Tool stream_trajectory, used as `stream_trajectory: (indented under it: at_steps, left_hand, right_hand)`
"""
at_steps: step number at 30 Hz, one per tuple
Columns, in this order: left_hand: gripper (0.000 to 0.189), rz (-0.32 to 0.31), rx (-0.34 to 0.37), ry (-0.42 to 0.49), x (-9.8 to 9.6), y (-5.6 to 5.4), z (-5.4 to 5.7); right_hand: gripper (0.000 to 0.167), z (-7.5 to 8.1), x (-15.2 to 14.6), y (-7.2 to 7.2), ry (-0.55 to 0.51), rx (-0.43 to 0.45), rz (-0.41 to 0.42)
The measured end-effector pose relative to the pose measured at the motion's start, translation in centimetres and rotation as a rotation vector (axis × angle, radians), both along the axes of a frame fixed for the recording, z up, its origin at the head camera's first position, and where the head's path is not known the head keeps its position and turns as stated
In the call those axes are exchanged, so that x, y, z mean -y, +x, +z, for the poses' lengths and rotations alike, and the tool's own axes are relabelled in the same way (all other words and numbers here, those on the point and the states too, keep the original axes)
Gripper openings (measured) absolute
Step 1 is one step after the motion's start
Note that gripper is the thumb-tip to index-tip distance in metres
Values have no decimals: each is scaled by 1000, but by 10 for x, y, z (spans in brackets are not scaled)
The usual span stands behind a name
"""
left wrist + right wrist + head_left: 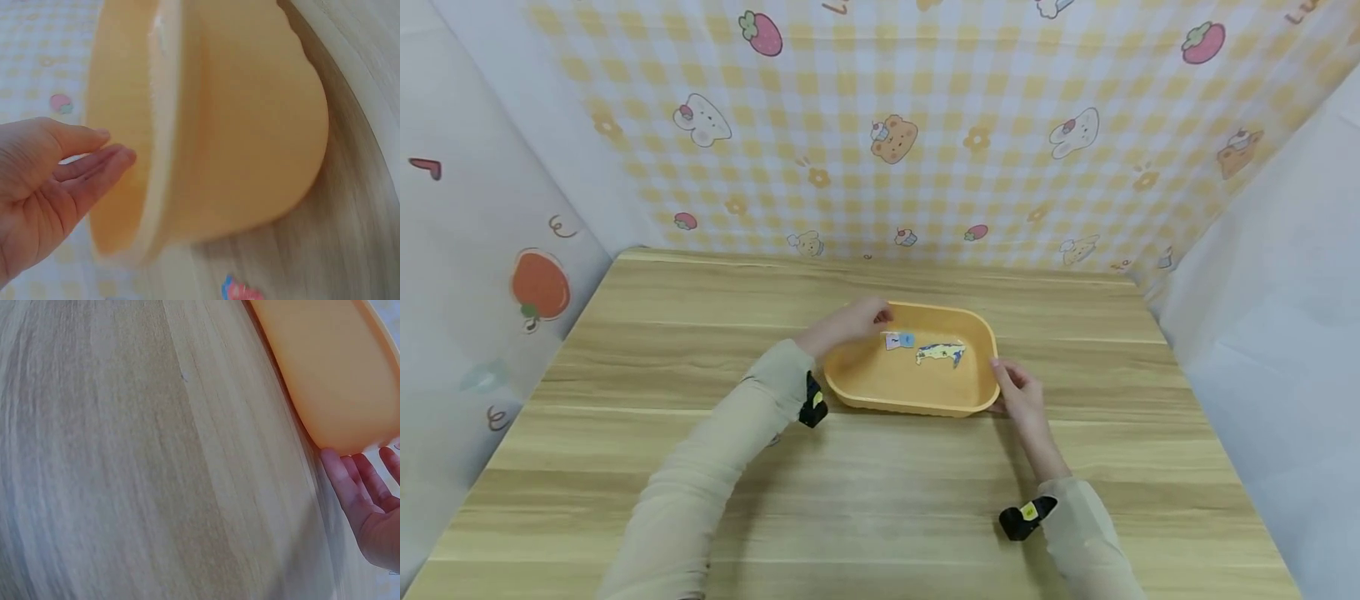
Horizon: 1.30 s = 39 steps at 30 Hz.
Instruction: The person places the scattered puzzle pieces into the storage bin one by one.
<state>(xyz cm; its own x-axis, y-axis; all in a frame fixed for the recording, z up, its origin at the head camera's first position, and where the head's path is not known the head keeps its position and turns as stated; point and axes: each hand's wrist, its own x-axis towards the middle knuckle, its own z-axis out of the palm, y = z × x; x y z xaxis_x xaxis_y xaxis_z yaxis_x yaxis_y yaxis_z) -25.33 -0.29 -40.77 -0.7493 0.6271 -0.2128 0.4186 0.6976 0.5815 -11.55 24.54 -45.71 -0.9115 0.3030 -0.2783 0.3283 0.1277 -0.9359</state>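
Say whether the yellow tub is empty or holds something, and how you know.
It holds something: the head view shows a blue-and-yellow piece and a smaller pink-and-blue piece inside the tub.

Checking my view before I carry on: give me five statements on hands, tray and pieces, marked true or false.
1. The right hand grips the tray at its right end. True.
2. The left hand reaches over the tray. True.
3. The tray is blue. False: it is yellow-orange.
4. The yellow piece lies right of the smaller piece in the head view. True.
5. Both pieces lie outside the tray. False: both are inside it.
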Motion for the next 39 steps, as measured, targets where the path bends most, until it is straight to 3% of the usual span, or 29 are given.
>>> stream_trajectory:
  at_steps: [5,10,15,19,24,29,37,39]
  left_hand:
    - [26,74,-19,135,29,5,13]
    - [27,186,-30,180,62,8,15]
    - [29,222,-40,183,88,11,9]
    - [32,230,5,128,103,15,0]
    - [39,205,35,26,115,21,-15]
    - [43,181,49,-20,119,26,-25]
    - [35,187,-23,-101,114,30,-27]
    - [33,199,-1,-85,114,30,-27]
  right_hand:
    - [56,2,2,0,2,7,7]
    - [57,1,2,0,15,11,4]
    - [57,1,2,0,18,0,10]
    - [56,2,2,1,7,-14,13]
    - [55,3,2,2,-7,-26,15]
    - [52,2,3,3,-13,-31,11]
    - [53,2,2,3,-16,-41,25]
    - [53,2,2,4,-17,-42,27]
